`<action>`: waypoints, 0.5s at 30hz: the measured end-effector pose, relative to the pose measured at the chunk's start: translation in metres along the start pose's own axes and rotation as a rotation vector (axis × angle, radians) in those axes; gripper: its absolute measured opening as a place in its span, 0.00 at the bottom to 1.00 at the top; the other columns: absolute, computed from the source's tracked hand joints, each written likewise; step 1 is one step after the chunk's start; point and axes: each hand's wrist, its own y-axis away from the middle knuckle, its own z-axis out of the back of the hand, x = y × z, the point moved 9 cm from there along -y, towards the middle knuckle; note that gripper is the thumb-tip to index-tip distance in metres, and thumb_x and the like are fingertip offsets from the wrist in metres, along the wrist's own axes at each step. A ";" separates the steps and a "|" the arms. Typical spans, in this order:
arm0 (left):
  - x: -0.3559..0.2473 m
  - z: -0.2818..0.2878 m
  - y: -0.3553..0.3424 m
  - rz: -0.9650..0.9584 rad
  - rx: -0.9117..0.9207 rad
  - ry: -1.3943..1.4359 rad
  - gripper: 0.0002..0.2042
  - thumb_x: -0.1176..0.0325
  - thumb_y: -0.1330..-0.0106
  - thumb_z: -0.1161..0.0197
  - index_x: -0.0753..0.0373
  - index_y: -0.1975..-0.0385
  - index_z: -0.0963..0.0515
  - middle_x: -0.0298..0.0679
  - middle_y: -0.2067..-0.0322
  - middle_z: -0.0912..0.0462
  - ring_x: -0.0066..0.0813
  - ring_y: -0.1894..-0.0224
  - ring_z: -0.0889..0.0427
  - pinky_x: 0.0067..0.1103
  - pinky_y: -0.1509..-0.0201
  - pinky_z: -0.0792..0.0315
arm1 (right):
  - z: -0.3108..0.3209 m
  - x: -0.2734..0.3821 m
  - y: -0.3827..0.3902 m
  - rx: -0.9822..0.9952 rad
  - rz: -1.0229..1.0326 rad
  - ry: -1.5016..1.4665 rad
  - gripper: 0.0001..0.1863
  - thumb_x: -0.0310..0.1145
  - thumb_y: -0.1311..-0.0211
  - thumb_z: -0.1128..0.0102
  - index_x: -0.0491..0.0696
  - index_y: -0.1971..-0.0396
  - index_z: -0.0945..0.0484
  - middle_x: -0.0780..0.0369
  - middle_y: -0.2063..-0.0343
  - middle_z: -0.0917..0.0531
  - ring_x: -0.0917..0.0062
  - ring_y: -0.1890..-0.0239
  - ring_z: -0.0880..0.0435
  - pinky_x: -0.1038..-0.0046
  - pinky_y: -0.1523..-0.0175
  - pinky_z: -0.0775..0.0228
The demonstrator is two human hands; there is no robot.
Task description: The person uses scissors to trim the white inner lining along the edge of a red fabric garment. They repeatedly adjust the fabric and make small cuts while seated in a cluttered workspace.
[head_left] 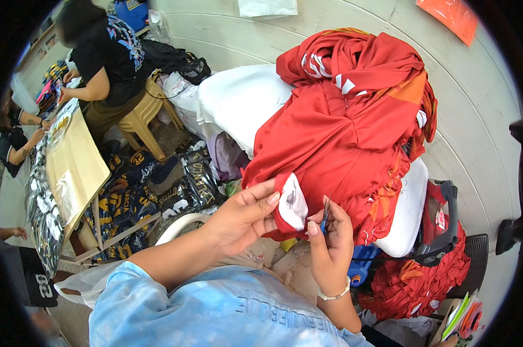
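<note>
The left hand (241, 217) has thumb and fingertips together, clamped on the edge of a red cloth (280, 222) just below the centre of the frame, its white inner side (293, 203) turned up. Just right of it, the right hand (334, 246) has thumb and fingers closed around a small tool (324, 218), blue at the grip with a dark tip near the cloth; whether the tool's tip is parted I cannot tell. The cloth runs up into a heap of red shirts (342, 127) on a white table (238, 95), upper centre. At lower right lies more red clothing (417, 283), near a blue object (361, 263). At upper left a person (96, 69) in black sits on a stool (142, 118) by a wooden table (79, 153), with bagged dark shirts (125, 202) below. A pale wall (215, 34) curves behind, an orange packet (449, 18) on it at upper right
</note>
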 end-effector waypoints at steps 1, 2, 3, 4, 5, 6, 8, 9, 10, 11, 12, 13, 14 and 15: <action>-0.003 0.000 0.000 -0.017 -0.029 -0.028 0.19 0.68 0.30 0.47 0.62 0.40 0.35 0.32 0.51 0.23 0.23 0.50 0.24 0.23 0.48 0.26 | -0.001 0.002 0.001 0.005 0.010 -0.026 0.27 0.22 0.41 0.41 0.37 0.42 0.38 0.59 0.56 0.26 0.80 0.60 0.25 0.80 0.52 0.33; -0.008 -0.001 0.000 -0.042 -0.038 -0.051 0.20 0.68 0.30 0.47 0.62 0.40 0.35 0.32 0.51 0.23 0.22 0.50 0.24 0.23 0.48 0.26 | -0.003 0.006 0.003 0.011 0.032 -0.056 0.27 0.21 0.41 0.41 0.37 0.42 0.37 0.59 0.55 0.26 0.80 0.60 0.25 0.80 0.52 0.33; -0.014 -0.002 0.001 -0.078 -0.039 -0.069 0.20 0.68 0.30 0.47 0.62 0.40 0.35 0.32 0.51 0.23 0.22 0.50 0.24 0.23 0.48 0.26 | -0.004 0.010 0.004 0.019 0.057 -0.087 0.26 0.21 0.41 0.41 0.37 0.43 0.36 0.59 0.54 0.27 0.80 0.59 0.26 0.79 0.52 0.33; -0.016 -0.002 0.000 -0.080 -0.063 -0.093 0.20 0.70 0.31 0.47 0.61 0.39 0.35 0.33 0.51 0.23 0.22 0.49 0.24 0.23 0.47 0.25 | -0.005 0.013 0.005 0.013 0.070 -0.054 0.26 0.21 0.43 0.39 0.38 0.44 0.34 0.60 0.55 0.26 0.80 0.60 0.26 0.79 0.52 0.33; -0.017 -0.004 0.000 -0.087 -0.050 -0.093 0.20 0.70 0.31 0.47 0.61 0.39 0.35 0.33 0.51 0.23 0.23 0.49 0.24 0.24 0.47 0.25 | -0.005 0.015 0.006 0.007 0.065 -0.033 0.26 0.21 0.43 0.39 0.38 0.44 0.34 0.61 0.57 0.26 0.80 0.61 0.27 0.80 0.53 0.33; -0.018 -0.006 0.000 -0.093 -0.049 -0.094 0.20 0.70 0.31 0.47 0.60 0.40 0.35 0.33 0.51 0.23 0.24 0.48 0.24 0.24 0.46 0.25 | -0.006 0.016 0.006 0.002 0.059 -0.013 0.26 0.22 0.44 0.38 0.38 0.44 0.34 0.61 0.58 0.25 0.80 0.62 0.27 0.80 0.54 0.34; -0.017 -0.009 0.000 -0.093 -0.050 -0.085 0.20 0.71 0.31 0.47 0.60 0.40 0.35 0.34 0.51 0.24 0.25 0.48 0.24 0.25 0.46 0.25 | -0.007 0.015 0.006 0.003 0.034 0.083 0.27 0.24 0.44 0.36 0.38 0.45 0.33 0.63 0.65 0.25 0.82 0.63 0.28 0.81 0.57 0.34; -0.016 -0.010 0.000 -0.087 -0.052 -0.074 0.20 0.72 0.31 0.47 0.60 0.39 0.35 0.34 0.51 0.24 0.25 0.48 0.24 0.25 0.46 0.24 | -0.007 0.015 0.006 0.000 0.029 0.063 0.25 0.24 0.44 0.36 0.38 0.46 0.32 0.63 0.65 0.25 0.83 0.64 0.28 0.81 0.58 0.34; -0.014 -0.009 0.000 -0.072 -0.076 -0.072 0.20 0.73 0.32 0.47 0.60 0.39 0.35 0.35 0.50 0.24 0.26 0.48 0.24 0.25 0.46 0.24 | -0.007 0.013 0.007 -0.003 0.004 0.046 0.23 0.25 0.44 0.36 0.39 0.48 0.31 0.63 0.66 0.25 0.83 0.64 0.28 0.82 0.59 0.34; -0.015 -0.012 0.000 -0.097 -0.063 -0.064 0.21 0.73 0.32 0.46 0.61 0.39 0.37 0.35 0.51 0.24 0.25 0.48 0.24 0.26 0.46 0.24 | -0.006 0.011 0.008 -0.005 -0.020 0.030 0.22 0.26 0.44 0.35 0.39 0.50 0.30 0.62 0.66 0.25 0.84 0.65 0.28 0.82 0.59 0.34; -0.015 -0.012 0.000 -0.112 -0.070 -0.064 0.23 0.74 0.33 0.45 0.61 0.38 0.38 0.35 0.51 0.24 0.25 0.48 0.24 0.26 0.46 0.25 | -0.005 0.009 0.008 -0.010 -0.037 0.019 0.20 0.26 0.44 0.35 0.39 0.52 0.29 0.63 0.67 0.25 0.84 0.66 0.28 0.82 0.60 0.34; -0.016 -0.012 -0.001 -0.129 -0.078 -0.066 0.24 0.74 0.33 0.45 0.62 0.37 0.39 0.35 0.51 0.24 0.25 0.49 0.24 0.26 0.46 0.25 | -0.005 0.006 0.008 -0.014 -0.053 0.008 0.19 0.27 0.45 0.34 0.40 0.54 0.28 0.63 0.68 0.24 0.84 0.67 0.27 0.82 0.61 0.34; -0.017 -0.013 -0.001 -0.135 -0.072 -0.092 0.26 0.75 0.34 0.44 0.62 0.36 0.41 0.35 0.51 0.24 0.24 0.49 0.24 0.25 0.46 0.26 | -0.004 0.003 0.008 -0.017 -0.068 -0.005 0.17 0.28 0.45 0.34 0.40 0.57 0.28 0.63 0.69 0.24 0.84 0.68 0.27 0.82 0.62 0.33; -0.018 -0.013 -0.002 -0.140 -0.067 -0.119 0.28 0.76 0.35 0.43 0.62 0.35 0.43 0.35 0.51 0.24 0.24 0.49 0.24 0.25 0.45 0.27 | -0.004 0.003 0.008 -0.012 -0.050 0.031 0.17 0.28 0.45 0.33 0.40 0.58 0.28 0.63 0.70 0.24 0.84 0.69 0.27 0.82 0.62 0.33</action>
